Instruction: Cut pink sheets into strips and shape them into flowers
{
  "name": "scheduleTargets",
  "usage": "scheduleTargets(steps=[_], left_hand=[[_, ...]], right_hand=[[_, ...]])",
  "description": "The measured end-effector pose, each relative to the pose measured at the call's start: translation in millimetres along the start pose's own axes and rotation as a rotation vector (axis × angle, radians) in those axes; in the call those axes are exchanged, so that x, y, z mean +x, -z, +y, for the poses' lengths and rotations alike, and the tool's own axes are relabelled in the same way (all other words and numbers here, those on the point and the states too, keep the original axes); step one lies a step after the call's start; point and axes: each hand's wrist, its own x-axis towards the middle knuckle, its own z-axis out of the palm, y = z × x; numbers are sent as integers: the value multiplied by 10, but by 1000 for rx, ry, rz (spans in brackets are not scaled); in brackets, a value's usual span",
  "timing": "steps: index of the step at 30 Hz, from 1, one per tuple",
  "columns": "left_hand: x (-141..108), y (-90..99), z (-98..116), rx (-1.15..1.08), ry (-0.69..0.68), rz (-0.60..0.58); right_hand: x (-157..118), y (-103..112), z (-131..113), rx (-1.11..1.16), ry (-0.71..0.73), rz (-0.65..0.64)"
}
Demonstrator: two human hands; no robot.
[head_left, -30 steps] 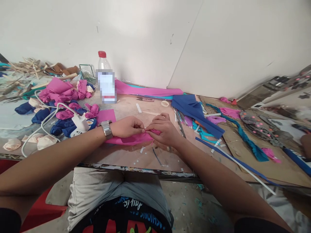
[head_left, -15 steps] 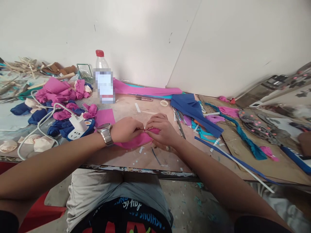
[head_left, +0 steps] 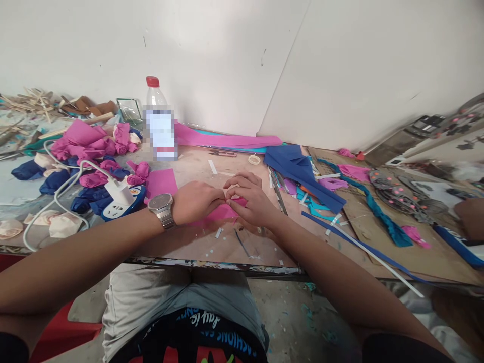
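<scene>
A bright pink sheet [head_left: 217, 214] lies low over the middle of the table, partly covered by both hands. My left hand [head_left: 196, 201], with a metal watch at its wrist, pinches the sheet's upper edge. Thumb and forefinger of my right hand [head_left: 251, 200] close on the same edge, touching the left fingertips, while its other fingers are curved above. Beside the watch is a flat pink square [head_left: 162, 182].
Pink and blue fabric bundles [head_left: 85, 141] and a power strip [head_left: 124, 204] with a white cable lie left. Behind stand a red-capped bottle [head_left: 153, 93] and a blurred phone. Blue cloth [head_left: 302, 174] and a white stick [head_left: 378, 259] lie right.
The fingers of my right hand have lifted and arched a little more. My left hand has turned slightly, showing more of the watch face. The view has shifted slightly.
</scene>
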Motion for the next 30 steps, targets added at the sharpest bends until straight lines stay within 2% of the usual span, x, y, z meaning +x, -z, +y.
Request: scheduleTargets(steps=[8,13,22,25,30], left_hand=[[-2,2,3,-24,-8,-32],[6,18,-8,-41,-9,-32],[-1,6,4,-112,15,-22],[-11,38,6,-155,52,-10],[-2,72,-2,-255,33,-14]], right_hand=[[13,12,-12,30,-13,-77],[-5,-4,30,50,-19,-31],[12,-30,60,126,42,-25],[10,-16,95,158,27,13],[4,12,87,137,10,24]])
